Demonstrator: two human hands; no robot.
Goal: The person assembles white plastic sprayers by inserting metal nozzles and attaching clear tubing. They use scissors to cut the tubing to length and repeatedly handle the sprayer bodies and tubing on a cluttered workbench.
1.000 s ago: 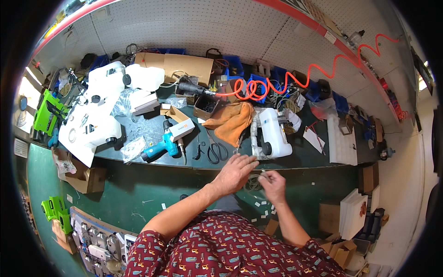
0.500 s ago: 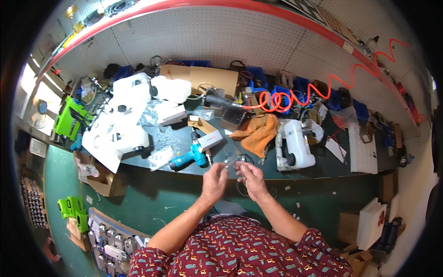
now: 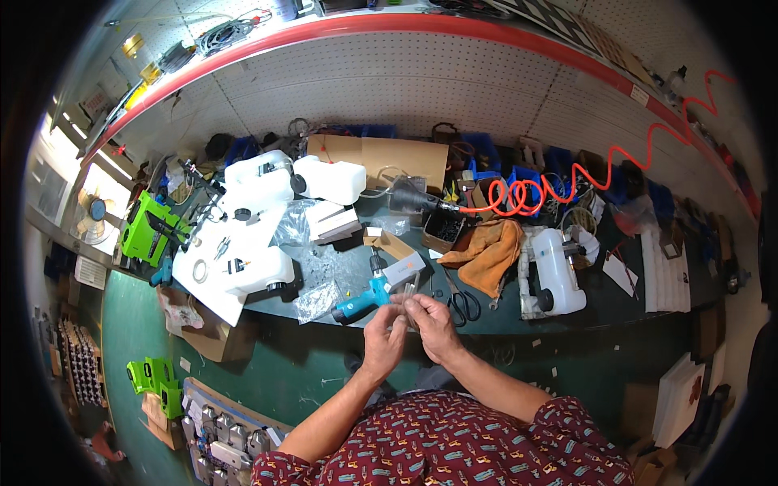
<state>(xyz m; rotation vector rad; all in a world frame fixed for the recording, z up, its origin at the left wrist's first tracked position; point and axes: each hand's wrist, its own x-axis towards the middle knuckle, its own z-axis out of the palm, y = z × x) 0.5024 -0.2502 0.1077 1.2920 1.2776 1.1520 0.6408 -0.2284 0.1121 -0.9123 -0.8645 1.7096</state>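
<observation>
Now our left hand [image 3: 384, 340] bunches its fingers narrowly, whatever they hold hidden; beside it, at the front of the bench [image 3: 600, 304], a clear plastic piece [image 3: 412, 286] could slip if a light pinch slackens, its long axis pointing away from us; our right hand [image 3: 433, 328] pinches it.

Left hand [image 3: 384, 340], right hand [image 3: 434, 329] close together, curled.

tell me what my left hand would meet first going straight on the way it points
Probably your right hand, its fingertips close ahead of the left hand; depth makes any gap hard to judge. The white box beyond looks next.
</observation>
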